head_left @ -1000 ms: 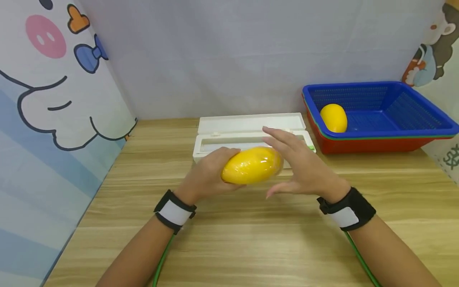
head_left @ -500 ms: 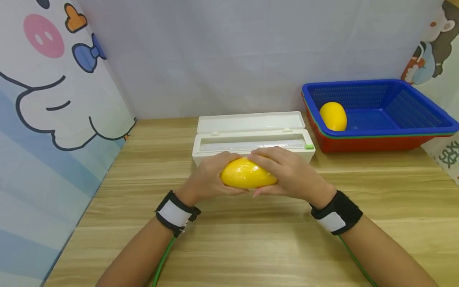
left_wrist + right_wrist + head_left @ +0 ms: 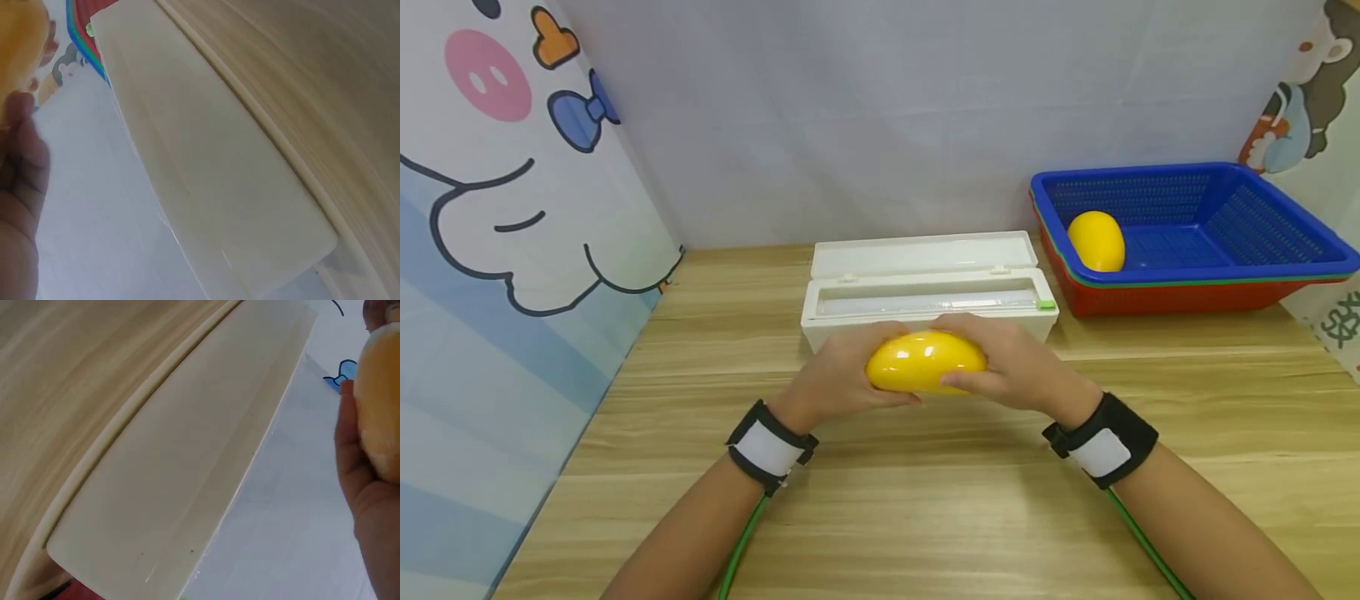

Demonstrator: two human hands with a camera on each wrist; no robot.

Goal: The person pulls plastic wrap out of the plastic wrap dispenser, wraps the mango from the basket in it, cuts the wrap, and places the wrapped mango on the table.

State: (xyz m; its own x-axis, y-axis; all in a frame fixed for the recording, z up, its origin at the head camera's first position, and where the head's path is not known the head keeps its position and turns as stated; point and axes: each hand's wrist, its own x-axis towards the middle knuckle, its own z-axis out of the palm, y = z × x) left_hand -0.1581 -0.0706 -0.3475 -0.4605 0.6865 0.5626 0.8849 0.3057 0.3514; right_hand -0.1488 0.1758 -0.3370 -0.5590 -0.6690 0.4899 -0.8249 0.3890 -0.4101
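Both hands hold a glossy yellow mango point(image 3: 925, 360) between them above the wooden table. My left hand point(image 3: 837, 375) grips its left end, fingers on the far side and thumb underneath. On the right end my right hand point(image 3: 1017, 365) curls its fingers over the top, with the thumb across the near face. Clear film shines on the mango's skin. Just behind the hands stands a white cling film dispenser point(image 3: 820, 305), lid point(image 3: 925, 254) raised, a film roll point(image 3: 932, 302) inside and a green slider point(image 3: 1046, 305) at the right. The wrist views catch the mango point(image 3: 382, 412) at their edges.
A blue basket point(image 3: 1217, 272) is nested in a red one point(image 3: 1180, 302) at the back right. Inside the blue one lies another yellow mango point(image 3: 1097, 242). Printed cloth walls point(image 3: 850, 125) close off the back and sides. Green cables point(image 3: 743, 542) trail from both wristbands.
My right hand was open beside the mango; it has moved left onto its right end and wrapped round it, thumb sliding up the near face. The left hand keeps its grip.
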